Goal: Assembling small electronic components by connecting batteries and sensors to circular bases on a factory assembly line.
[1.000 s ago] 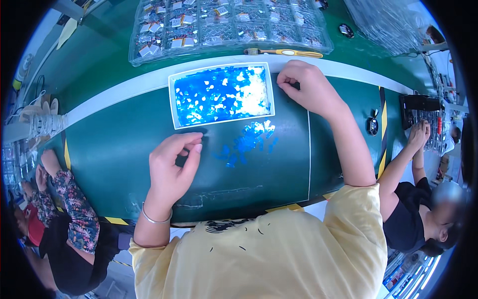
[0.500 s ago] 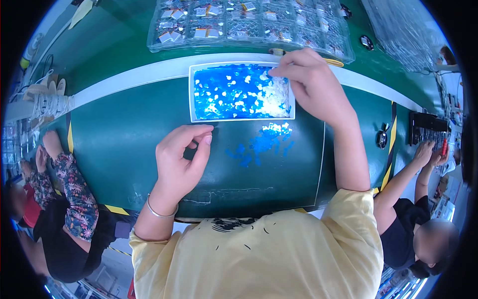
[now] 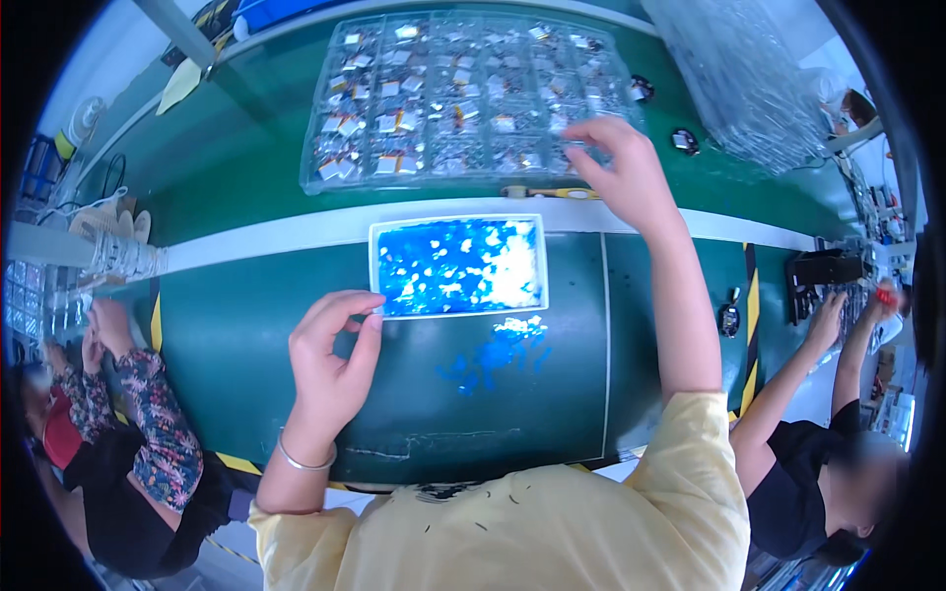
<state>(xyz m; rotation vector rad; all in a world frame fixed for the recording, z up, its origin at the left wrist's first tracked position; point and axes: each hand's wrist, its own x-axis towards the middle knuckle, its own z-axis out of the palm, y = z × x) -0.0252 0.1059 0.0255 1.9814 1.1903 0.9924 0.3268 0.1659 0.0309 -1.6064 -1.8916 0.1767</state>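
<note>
A white-rimmed shallow box holds many small blue pieces and whitish clear pieces, the latter heaped at its right end. At its lower left corner is my left hand, thumb and forefinger pinched together; what is between them, if anything, is too small to make out. My right hand hovers over the lower right part of a clear compartment tray, thumb and forefinger apart and nothing visible between them. Small silvery parts with orange bits fill the tray's compartments. Loose blue and clear pieces lie scattered on the green mat below the box.
A yellow-handled tool lies along the tray's near edge. Stacked clear trays stand at the far right. Small black round objects rest nearby. Co-workers sit at both sides, one holding a red tool.
My right hand has left the box's right end and moved up over the compartment tray. My left hand is now beside the box's corner. The view has tilted toward the tray.
</note>
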